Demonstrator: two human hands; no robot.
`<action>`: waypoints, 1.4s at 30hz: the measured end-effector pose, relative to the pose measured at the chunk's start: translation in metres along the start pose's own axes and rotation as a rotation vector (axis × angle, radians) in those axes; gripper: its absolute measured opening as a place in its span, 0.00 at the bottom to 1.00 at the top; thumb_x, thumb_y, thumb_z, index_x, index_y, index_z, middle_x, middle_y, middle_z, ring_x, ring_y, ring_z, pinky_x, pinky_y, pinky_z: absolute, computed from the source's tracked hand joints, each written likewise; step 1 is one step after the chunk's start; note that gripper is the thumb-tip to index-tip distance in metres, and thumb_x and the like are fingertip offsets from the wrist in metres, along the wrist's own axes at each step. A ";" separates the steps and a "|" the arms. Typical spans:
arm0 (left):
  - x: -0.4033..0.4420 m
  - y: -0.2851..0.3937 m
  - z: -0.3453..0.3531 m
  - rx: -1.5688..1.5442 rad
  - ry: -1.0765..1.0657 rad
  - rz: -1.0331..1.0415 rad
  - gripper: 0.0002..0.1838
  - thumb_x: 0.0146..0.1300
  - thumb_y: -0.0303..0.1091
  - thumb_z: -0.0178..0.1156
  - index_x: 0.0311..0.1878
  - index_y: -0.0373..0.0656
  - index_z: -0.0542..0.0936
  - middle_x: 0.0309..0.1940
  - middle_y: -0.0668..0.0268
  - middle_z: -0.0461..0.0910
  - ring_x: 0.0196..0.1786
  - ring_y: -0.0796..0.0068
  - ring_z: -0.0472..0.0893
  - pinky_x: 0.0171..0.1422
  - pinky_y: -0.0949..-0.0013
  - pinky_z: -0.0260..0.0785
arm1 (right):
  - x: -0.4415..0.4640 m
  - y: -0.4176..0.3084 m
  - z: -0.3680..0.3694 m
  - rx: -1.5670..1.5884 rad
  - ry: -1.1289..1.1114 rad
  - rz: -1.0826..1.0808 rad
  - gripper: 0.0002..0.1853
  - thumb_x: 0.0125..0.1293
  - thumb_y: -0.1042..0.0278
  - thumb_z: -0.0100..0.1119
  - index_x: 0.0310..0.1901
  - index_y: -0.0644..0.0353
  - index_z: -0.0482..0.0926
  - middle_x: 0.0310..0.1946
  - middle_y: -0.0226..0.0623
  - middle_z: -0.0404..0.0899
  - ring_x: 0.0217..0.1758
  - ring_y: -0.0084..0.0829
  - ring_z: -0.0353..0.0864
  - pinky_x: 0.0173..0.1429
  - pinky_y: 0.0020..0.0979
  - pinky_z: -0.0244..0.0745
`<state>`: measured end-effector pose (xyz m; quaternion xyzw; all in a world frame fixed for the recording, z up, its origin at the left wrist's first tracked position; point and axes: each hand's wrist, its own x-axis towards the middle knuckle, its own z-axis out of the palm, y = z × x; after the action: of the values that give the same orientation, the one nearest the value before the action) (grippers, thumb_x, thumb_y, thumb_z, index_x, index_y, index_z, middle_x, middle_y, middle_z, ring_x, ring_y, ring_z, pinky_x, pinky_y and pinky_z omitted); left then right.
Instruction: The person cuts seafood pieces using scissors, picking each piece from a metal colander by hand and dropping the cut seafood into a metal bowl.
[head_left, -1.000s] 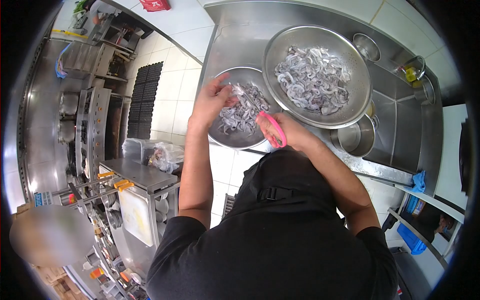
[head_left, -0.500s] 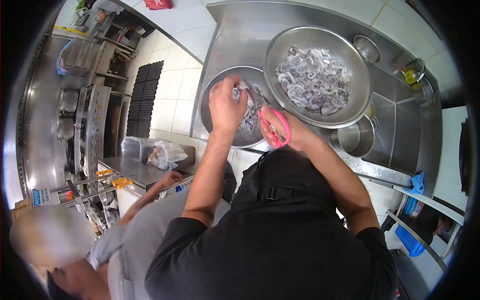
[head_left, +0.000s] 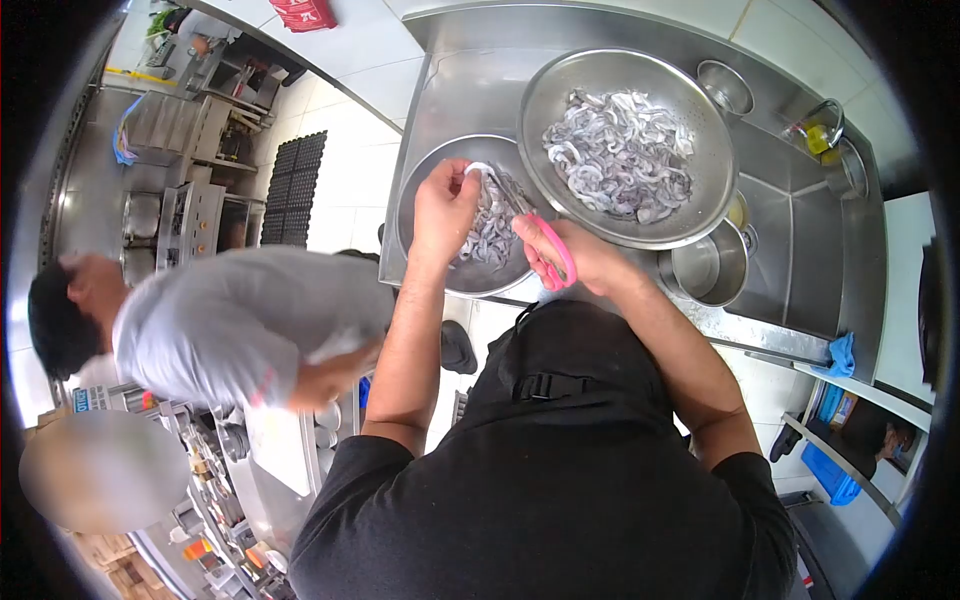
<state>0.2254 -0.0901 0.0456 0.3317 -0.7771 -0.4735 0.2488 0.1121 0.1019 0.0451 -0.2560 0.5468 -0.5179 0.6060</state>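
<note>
My left hand (head_left: 445, 212) is closed, pinching a pale, slippery piece of squid (head_left: 482, 169) over the smaller steel bowl (head_left: 412, 188). My right hand (head_left: 580, 258) grips a pair of scissors (head_left: 568, 262) by the pink handles. The blades point up and left, close to the squid at my left fingertips; whether they touch it I cannot tell. More greyish squid pieces (head_left: 490, 235) lie in the smaller bowl beneath both hands. On the right, a wider steel bowl (head_left: 712, 150) holds a large heap of similar pieces (head_left: 620, 155).
The bowls stand on a steel sink counter (head_left: 470, 75), with a sink basin (head_left: 815, 250) to the right. A steel pot (head_left: 710, 270) and a small metal bowl (head_left: 726, 88) flank the wide bowl. A person in a grey shirt (head_left: 240, 310) bends close at my left.
The scissor blades now show more plainly beside the squid piece. The person in grey has moved forward along my left side. My hands remain over the smaller bowl.
</note>
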 end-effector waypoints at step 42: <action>-0.009 -0.012 -0.024 -0.301 -0.428 -0.372 0.11 0.76 0.38 0.63 0.41 0.41 0.86 0.30 0.73 0.81 0.30 0.83 0.80 0.37 0.74 0.68 | 0.006 0.011 -0.002 -0.523 0.193 -0.053 0.41 0.66 0.22 0.66 0.28 0.65 0.83 0.21 0.38 0.77 0.26 0.33 0.73 0.36 0.40 0.69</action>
<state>0.2518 -0.1013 0.0445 0.3203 -0.6591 -0.6796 0.0350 0.1129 0.1011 0.0323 -0.3675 0.7101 -0.3970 0.4506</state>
